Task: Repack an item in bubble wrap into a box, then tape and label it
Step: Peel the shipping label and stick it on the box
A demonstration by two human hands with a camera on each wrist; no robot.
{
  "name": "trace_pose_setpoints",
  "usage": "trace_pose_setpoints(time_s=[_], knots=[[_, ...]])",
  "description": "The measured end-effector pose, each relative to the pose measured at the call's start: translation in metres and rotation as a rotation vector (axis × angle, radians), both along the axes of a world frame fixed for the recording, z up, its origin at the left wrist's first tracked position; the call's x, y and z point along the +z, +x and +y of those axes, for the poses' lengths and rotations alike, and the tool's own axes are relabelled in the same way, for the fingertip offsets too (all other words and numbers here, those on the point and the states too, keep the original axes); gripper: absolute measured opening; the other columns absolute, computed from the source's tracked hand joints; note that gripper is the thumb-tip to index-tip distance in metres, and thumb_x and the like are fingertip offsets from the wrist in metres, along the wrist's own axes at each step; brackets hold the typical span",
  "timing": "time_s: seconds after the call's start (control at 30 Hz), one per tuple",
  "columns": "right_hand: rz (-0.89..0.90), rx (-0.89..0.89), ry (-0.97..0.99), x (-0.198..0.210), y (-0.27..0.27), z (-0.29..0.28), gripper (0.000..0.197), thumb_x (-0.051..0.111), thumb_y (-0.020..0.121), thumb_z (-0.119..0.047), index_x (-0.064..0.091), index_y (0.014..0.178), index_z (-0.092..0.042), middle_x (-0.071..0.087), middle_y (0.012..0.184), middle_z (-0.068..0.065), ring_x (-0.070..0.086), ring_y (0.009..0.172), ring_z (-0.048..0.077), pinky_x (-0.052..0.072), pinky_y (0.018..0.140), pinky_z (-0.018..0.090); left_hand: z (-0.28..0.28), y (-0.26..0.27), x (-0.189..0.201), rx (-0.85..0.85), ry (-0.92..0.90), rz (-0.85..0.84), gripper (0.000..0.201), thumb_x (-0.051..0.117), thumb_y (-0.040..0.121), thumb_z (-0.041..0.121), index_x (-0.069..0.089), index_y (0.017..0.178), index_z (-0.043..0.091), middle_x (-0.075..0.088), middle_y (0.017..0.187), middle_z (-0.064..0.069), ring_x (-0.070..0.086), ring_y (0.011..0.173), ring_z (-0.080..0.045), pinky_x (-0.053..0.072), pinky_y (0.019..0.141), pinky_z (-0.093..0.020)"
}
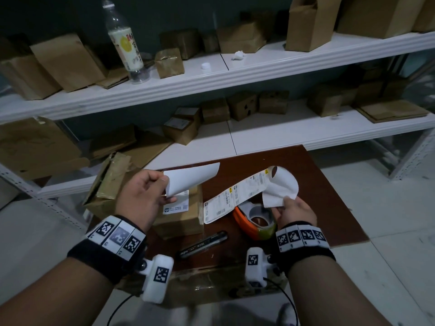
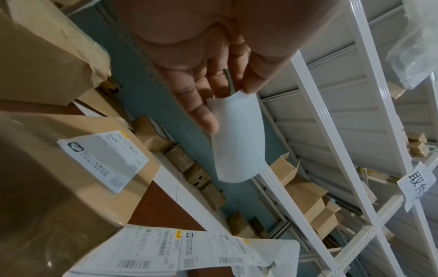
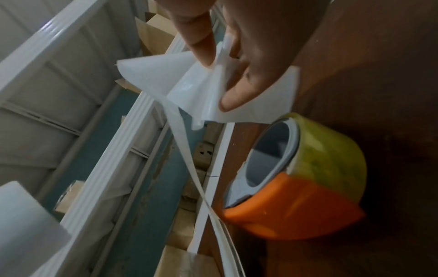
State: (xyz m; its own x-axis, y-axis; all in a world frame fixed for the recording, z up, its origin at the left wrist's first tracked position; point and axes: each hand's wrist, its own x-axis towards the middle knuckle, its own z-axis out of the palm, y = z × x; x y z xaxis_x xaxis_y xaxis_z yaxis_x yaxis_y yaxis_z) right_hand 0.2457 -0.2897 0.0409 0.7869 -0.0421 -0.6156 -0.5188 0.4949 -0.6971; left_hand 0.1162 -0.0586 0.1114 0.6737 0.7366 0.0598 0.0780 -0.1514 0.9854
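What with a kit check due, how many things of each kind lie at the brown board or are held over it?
Cardboard boxes: 2
Tape dispenser: 1
Black pen-like tool: 1
Label strip, its bare end in the right hand: 1
Loose white sheet, pinched by the left hand: 1
Total: 6

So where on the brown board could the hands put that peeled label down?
Bare board lies right of the tape dispenser, out to the board's edge, and behind the label strip. Crowded: the box, strip, dispenser and black pen fill left and centre.
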Motion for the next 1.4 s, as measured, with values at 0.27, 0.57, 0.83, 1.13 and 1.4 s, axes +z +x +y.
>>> trace_pose_setpoints(time_s=[0.27, 0.57, 0.83, 1.13, 1.4], knots=[[0.047, -0.075, -0.222, -0.014, 0.001, 0.003, 0.069, 0.068, 0.091, -0.014, 0.031, 0.15, -0.015, 0.056, 0.137, 0.019, 0.061, 0.118, 0.035, 0.046, 0.082, 0.033, -0.001, -0.007, -0.012, -0.019, 0.045, 0.014, 0.013, 0.063, 0.094, 0.011, 0.063, 0.081, 0.014, 0.064, 0.089, -0.007, 0.07, 0.082, -0.028, 0.057, 0.084, -0.057], [-0.056, 0.309, -0.039, 0.002, -0.031, 0.04, 0.027, 0.064, 0.095, -0.032, 0.063, 0.084, -0.008, 0.053, 0.063, 0.004, 0.049, 0.043, 0.014, 0.045, 0.045, 0.028, 0.009, -0.018, -0.018, -0.017, 0.238, 0.072, 0.009, 0.068, 0.088, 0.031, 0.067, 0.078, 0.032, 0.07, 0.076, 0.005, 0.07, 0.079, -0.018, 0.056, 0.074, -0.042], [-0.222, 0.767, 0.064, 0.0, -0.065, 0.099, 0.049, 0.056, 0.092, -0.055, 0.074, 0.104, -0.01, 0.076, 0.093, 0.007, 0.068, 0.079, 0.023, 0.051, 0.063, 0.033, 0.015, -0.038, -0.036, -0.237, 0.821, 0.078, 0.01, 0.066, 0.089, 0.03, 0.072, 0.084, 0.024, 0.068, 0.094, 0.015, 0.064, 0.094, -0.004, 0.054, 0.082, -0.032], [-0.542, 0.692, -0.36, -0.009, -0.063, 0.128, 0.03, 0.064, 0.095, -0.031, 0.069, 0.069, -0.017, 0.075, 0.077, 0.002, 0.072, 0.071, 0.022, 0.052, 0.064, 0.033, 0.047, -0.045, -0.056, -0.367, 0.861, 0.056, 0.041, 0.079, 0.07, 0.05, 0.073, 0.1, 0.022, 0.065, 0.114, 0.014, 0.057, 0.115, -0.01, 0.049, 0.095, -0.032], [-0.516, 0.695, -0.36, -0.019, -0.059, 0.148, 0.029, 0.064, 0.095, -0.026, 0.06, 0.077, -0.004, 0.077, 0.084, 0.002, 0.075, 0.077, 0.017, 0.055, 0.059, 0.024, 0.099, -0.012, -0.077, -0.058, 0.158, 0.126, 0.035, 0.081, 0.074, 0.039, 0.06, 0.101, 0.04, 0.069, 0.106, 0.017, 0.064, 0.101, -0.001, 0.054, 0.093, -0.042]])
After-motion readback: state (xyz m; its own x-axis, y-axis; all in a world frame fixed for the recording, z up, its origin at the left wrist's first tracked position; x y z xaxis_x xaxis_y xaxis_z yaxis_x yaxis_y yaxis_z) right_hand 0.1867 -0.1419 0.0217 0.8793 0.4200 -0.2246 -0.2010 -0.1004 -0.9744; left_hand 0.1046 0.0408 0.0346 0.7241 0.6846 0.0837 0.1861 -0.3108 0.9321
